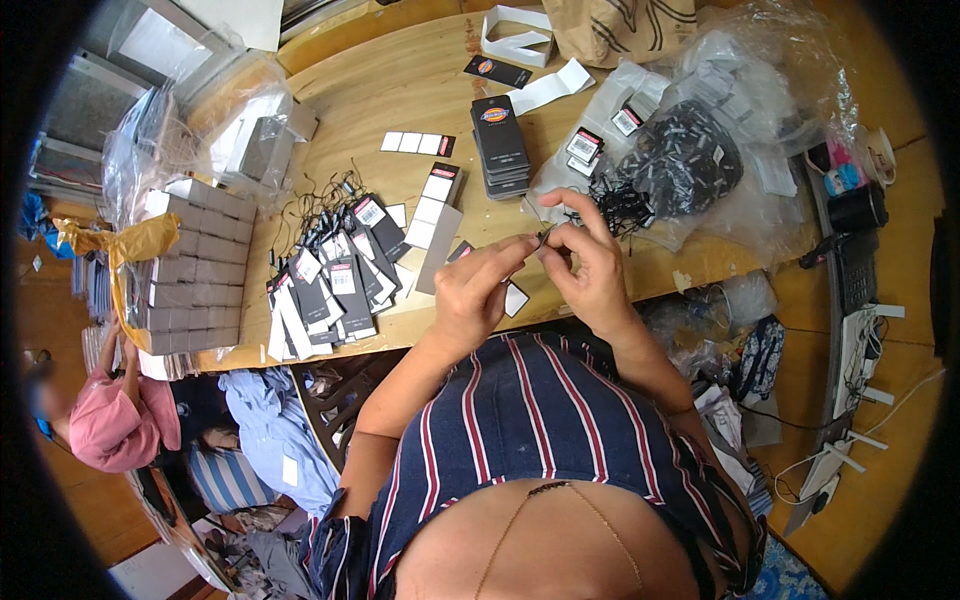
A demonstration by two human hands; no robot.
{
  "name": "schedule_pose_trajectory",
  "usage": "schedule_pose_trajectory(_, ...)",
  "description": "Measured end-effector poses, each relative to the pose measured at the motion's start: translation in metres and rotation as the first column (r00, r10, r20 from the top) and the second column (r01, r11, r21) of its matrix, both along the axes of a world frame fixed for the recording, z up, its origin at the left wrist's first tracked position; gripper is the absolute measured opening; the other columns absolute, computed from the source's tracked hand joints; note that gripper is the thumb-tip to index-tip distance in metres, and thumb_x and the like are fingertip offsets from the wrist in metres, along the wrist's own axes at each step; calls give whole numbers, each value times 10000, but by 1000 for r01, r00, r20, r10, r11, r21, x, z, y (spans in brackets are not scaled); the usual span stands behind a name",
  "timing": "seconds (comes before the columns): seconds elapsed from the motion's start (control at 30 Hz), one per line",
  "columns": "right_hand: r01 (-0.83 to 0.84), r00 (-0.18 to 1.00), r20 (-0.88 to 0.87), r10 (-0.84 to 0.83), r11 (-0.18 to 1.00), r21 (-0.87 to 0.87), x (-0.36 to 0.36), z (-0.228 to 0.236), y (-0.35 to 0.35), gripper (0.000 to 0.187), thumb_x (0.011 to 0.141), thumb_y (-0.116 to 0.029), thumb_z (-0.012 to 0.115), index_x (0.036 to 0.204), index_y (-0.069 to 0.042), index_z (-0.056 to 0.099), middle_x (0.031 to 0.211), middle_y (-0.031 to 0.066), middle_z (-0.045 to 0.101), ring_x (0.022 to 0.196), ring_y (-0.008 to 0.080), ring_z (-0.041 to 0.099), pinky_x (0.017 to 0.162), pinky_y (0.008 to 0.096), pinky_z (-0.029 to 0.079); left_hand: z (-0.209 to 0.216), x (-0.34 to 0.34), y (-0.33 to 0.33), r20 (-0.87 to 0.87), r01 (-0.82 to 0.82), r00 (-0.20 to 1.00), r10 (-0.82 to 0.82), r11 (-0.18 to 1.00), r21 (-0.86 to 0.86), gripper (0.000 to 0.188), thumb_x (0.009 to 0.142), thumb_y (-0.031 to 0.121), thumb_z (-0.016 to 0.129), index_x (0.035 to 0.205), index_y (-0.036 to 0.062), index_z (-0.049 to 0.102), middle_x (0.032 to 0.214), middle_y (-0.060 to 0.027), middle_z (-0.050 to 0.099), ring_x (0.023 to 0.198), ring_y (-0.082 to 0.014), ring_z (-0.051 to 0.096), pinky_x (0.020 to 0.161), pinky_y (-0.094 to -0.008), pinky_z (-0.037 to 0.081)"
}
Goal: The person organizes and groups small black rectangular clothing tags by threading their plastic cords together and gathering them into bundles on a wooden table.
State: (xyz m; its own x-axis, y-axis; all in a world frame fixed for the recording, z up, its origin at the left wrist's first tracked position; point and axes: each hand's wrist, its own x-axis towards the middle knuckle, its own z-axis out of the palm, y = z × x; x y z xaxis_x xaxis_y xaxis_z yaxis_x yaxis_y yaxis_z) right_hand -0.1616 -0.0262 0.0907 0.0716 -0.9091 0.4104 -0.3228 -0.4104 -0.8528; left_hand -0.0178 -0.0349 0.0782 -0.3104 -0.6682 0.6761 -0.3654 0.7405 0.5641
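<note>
Left hand [470, 300] and right hand [590, 275] pinch a thin dark cord [543, 238] over the near side of the table [350, 115].
Closed fingertips hide part of it; to the left, black tags [350, 315] overlap, lower ones partly covered.

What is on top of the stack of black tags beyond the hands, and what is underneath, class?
The top tag on the stack shows a colourful emblem. Beneath, edges of more tags show; their faces are mostly covered, and the tabletop underneath is hidden.
</note>
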Motion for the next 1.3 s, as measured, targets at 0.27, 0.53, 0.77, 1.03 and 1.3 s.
schedule_pose_trajectory(0.27, -94, 898, 437, 42, 991, 96, 12, -28, 2, 90, 707, 37, 500, 670, 13, 422, 851, 70, 502, 604, 82, 460, 524, 189, 374, 4, 0, 2, 39, 4, 999, -7, 998, 67, 319, 601, -100, 469, 895, 7, 528, 763, -129, 576, 584, -205, 571, 509, -265, 448)
schedule_pose_trajectory(0.53, -89, 996, -27, 86, 988, -124, -2, -9, 0, 73, 710, -5, 525, 711, 16, 454, 837, 106, 500, 702, 192, 522, 577, 258, 416, 11, 6, 4, -358, 186, 925, 124, 676, 713, 101, 845, 65, 343, 910, -10, 323, 899, -158, 510, 786, -159, 531, 674, -248, 418)
schedule_pose_trajectory(0.77, -56, 991, -128, 36, 985, -162, 2, 5, 3, 88, 684, -4, 558, 722, 15, 482, 869, 119, 436, 619, 189, 520, 534, 284, 412, 10, 3, 0, -365, 158, 929, 62, 826, 541, 114, 760, 14, 488, 833, -39, 559, 808, -84, 543, 719, -126, 503, 618, -215, 394)
schedule_pose_trajectory(1.03, -25, 988, -151, -13, 969, -246, 1, 6, 6, 85, 672, 21, 558, 707, 19, 481, 941, 139, 377, 584, 153, 499, 510, 265, 401, 17, 3, 6, -212, 70, 977, -7, 953, 293, 203, 692, -56, 509, 880, -16, 571, 772, -122, 563, 632, -168, 529, 552, -225, 412)
schedule_pose_trajectory(1.3, -31, 989, -145, -1, 975, -222, 0, 6, 10, 81, 670, 40, 543, 715, 25, 478, 963, 143, 375, 620, 160, 509, 547, 267, 408, 25, 3, 7, -133, 125, 986, -100, 974, 190, 240, 652, -93, 502, 869, -19, 573, 803, -123, 553, 693, -202, 555, 571, -258, 451)
